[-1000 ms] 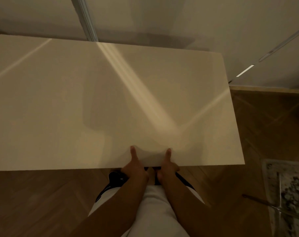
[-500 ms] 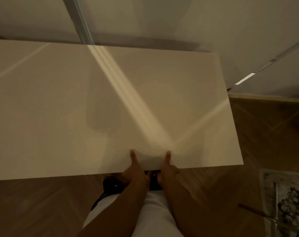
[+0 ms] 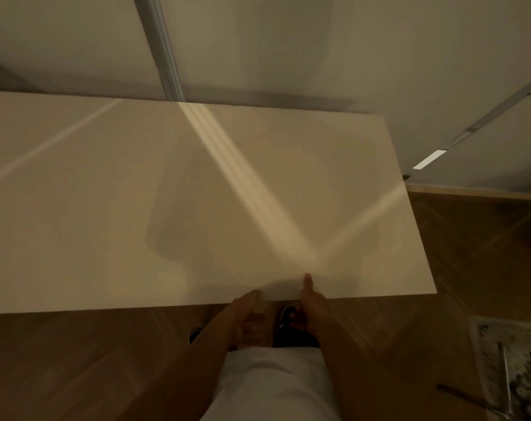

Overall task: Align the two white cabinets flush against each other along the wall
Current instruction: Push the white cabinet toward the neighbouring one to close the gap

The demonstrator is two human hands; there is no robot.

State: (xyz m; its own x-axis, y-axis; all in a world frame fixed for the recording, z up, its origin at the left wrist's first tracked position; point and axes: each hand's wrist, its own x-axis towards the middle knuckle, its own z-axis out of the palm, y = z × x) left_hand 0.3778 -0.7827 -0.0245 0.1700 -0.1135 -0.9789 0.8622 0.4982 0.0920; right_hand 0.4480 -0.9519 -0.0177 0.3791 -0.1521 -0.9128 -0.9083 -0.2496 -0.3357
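Note:
A long white cabinet top fills the middle of the view, its far edge close along the wall. I see no seam between two cabinets on it; its left end runs out of frame. My right hand grips the front edge, thumb flat on top and fingers curled underneath. My left hand is blurred and sits just below the front edge, off the top, fingers loosely apart and holding nothing.
A metal strip runs up the wall behind the cabinet. Wooden herringbone floor lies to the right and in front. A patterned rug with a thin rod sits at bottom right. My dark shoes stand under the front edge.
My left thumb has come off the cabinet top and the hand has dropped back below the edge. My right hand keeps its grip on the edge.

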